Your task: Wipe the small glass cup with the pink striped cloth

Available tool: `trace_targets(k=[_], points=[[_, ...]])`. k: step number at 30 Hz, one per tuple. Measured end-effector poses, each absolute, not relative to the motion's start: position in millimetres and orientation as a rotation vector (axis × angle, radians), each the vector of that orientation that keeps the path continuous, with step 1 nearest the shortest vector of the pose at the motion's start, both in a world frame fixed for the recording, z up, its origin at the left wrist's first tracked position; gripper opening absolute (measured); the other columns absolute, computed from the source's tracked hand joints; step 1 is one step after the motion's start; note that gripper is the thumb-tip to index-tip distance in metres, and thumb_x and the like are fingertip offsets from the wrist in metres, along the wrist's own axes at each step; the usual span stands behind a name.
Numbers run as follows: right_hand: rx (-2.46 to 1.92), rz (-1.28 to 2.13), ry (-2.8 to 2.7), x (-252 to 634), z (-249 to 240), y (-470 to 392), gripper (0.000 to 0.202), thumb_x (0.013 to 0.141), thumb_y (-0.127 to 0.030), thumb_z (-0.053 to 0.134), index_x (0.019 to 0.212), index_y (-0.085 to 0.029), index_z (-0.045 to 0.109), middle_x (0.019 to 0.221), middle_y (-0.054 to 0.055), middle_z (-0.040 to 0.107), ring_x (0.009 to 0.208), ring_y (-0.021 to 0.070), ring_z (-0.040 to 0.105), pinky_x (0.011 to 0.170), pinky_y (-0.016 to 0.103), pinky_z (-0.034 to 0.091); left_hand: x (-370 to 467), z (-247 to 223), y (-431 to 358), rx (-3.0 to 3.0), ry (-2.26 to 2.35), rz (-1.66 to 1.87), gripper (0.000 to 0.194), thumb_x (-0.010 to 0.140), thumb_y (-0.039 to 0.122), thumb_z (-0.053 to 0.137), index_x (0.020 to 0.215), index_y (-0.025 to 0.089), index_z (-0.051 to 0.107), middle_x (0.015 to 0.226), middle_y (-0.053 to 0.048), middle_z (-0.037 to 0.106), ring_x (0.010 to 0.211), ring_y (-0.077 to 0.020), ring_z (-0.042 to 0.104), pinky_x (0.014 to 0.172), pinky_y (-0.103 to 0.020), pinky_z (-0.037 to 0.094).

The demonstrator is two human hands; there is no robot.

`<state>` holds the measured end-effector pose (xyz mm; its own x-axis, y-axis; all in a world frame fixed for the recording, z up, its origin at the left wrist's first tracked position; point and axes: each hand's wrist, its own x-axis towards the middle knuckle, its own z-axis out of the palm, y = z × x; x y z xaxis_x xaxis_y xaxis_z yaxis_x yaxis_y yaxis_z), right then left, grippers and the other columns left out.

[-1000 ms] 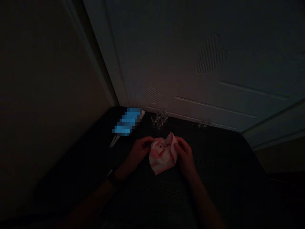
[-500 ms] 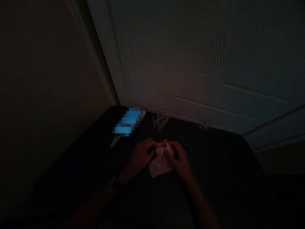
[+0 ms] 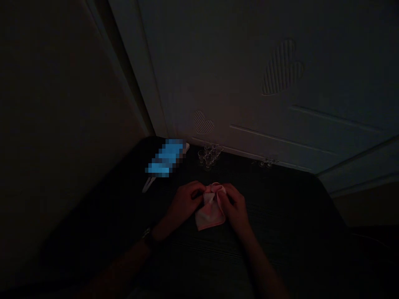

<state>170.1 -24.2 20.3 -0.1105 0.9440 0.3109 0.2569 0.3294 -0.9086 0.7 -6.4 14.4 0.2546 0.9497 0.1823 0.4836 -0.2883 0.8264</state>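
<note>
A pink and pale cloth [image 3: 210,214] is bunched at its top between my two hands, and its lower part hangs or lies spread toward me. My left hand [image 3: 187,201] pinches the cloth's upper left edge; a dark watch is on that wrist. On the other side my right hand [image 3: 235,205] has its fingers closed on the upper right part. Whether something is wrapped inside the cloth cannot be seen. The scene is very dark.
Several small clear glasses [image 3: 209,157] stand in a cluster behind the cloth. Further right lie small shiny items [image 3: 266,162]. A lit phone [image 3: 166,158], blurred out, with a strap, is on the dark table [image 3: 296,207]. A panel with raised hearts [image 3: 243,91] rises behind.
The cloth's top has been folded or turned slightly, showing a rounder fold by my right fingers. Both hands keep their grip and have hardly moved.
</note>
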Motion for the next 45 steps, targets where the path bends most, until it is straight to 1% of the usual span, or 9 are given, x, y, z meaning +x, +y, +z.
trace_targets(k=[5,8,12,19,26,32,37,41,45], points=[[-1.116,0.921,-1.52,173,18,-22,0.021,0.086,-0.029,0.046,0.083,-0.02,0.064,0.084,0.003,0.062,0.082,0.0157,0.058,0.075,0.026,0.045,1,15,-4,1.804,1.25,0.945,0.013,0.069,0.011,0.051,0.075,0.016,0.061,0.07,0.002,0.056,0.062,-0.0096,0.046,0.055,-0.02,0.034],[-1.08,0.949,-1.481,173,17,-22,0.02,0.085,-0.028,0.047,0.085,-0.02,0.066,0.088,0.003,0.063,0.087,0.0165,0.058,0.08,0.027,0.044,0,15,-3,1.769,1.255,0.942,0.014,0.068,0.012,0.052,0.076,0.015,0.062,0.068,0.003,0.055,0.06,-0.0091,0.044,0.054,-0.02,0.034],[-1.082,0.953,-1.415,174,17,-21,0.019,0.084,-0.027,0.049,0.088,-0.02,0.066,0.093,0.003,0.063,0.09,0.0169,0.058,0.079,0.027,0.044,-2,11,0,1.678,1.243,0.949,0.013,0.066,0.013,0.053,0.075,0.014,0.062,0.066,0.002,0.056,0.059,-0.0095,0.046,0.054,-0.02,0.036],[-1.099,0.984,-1.35,177,16,-21,0.019,0.083,-0.028,0.051,0.09,-0.019,0.067,0.092,0.002,0.064,0.088,0.017,0.057,0.078,0.026,0.043,-6,4,4,1.529,1.2,0.981,0.015,0.063,0.014,0.054,0.076,0.014,0.063,0.074,-0.002,0.064,0.07,-0.0149,0.058,0.065,-0.023,0.044],[-1.083,1.078,-1.263,177,11,-23,0.024,0.086,-0.029,0.046,0.101,-0.021,0.063,0.101,0.003,0.064,0.094,0.0181,0.057,0.083,0.029,0.043,-7,9,6,1.404,1.196,1.063,0.015,0.063,0.016,0.057,0.076,0.014,0.063,0.078,-0.003,0.067,0.077,-0.0182,0.061,0.071,-0.027,0.048],[-1.063,1.061,-1.414,177,9,-22,0.029,0.085,-0.028,0.047,0.112,-0.022,0.055,0.113,0.004,0.058,0.102,0.0185,0.054,0.088,0.03,0.041,-9,8,6,1.529,1.264,1.048,0.015,0.065,0.016,0.056,0.078,0.014,0.064,0.077,-0.002,0.066,0.073,-0.0156,0.059,0.067,-0.025,0.045],[-1.141,0.968,-1.557,173,9,-23,0.035,0.082,-0.029,0.053,0.116,-0.022,0.049,0.111,0.006,0.057,0.097,0.0183,0.055,0.083,0.029,0.044,-5,11,0,1.746,1.391,0.995,0.013,0.068,0.015,0.055,0.079,0.015,0.062,0.074,0.0,0.062,0.064,-0.0116,0.052,0.057,-0.021,0.039],[-1.18,0.84,-1.65,171,12,-24,0.033,0.081,-0.027,0.054,0.113,-0.021,0.051,0.108,0.005,0.056,0.099,0.0176,0.053,0.085,0.029,0.041,-3,17,-5,1.969,1.38,0.945,0.012,0.072,0.012,0.053,0.078,0.017,0.061,0.075,0.001,0.058,0.067,-0.0112,0.051,0.059,-0.021,0.037],[-1.219,0.766,-1.675,170,14,-24,0.027,0.082,-0.027,0.052,0.108,-0.021,0.054,0.1,0.004,0.058,0.092,0.0166,0.054,0.081,0.028,0.042,-1,21,-7,2.025,1.368,0.922,0.013,0.072,0.01,0.052,0.078,0.017,0.061,0.076,0.0,0.058,0.071,-0.0121,0.052,0.061,-0.022,0.038]])
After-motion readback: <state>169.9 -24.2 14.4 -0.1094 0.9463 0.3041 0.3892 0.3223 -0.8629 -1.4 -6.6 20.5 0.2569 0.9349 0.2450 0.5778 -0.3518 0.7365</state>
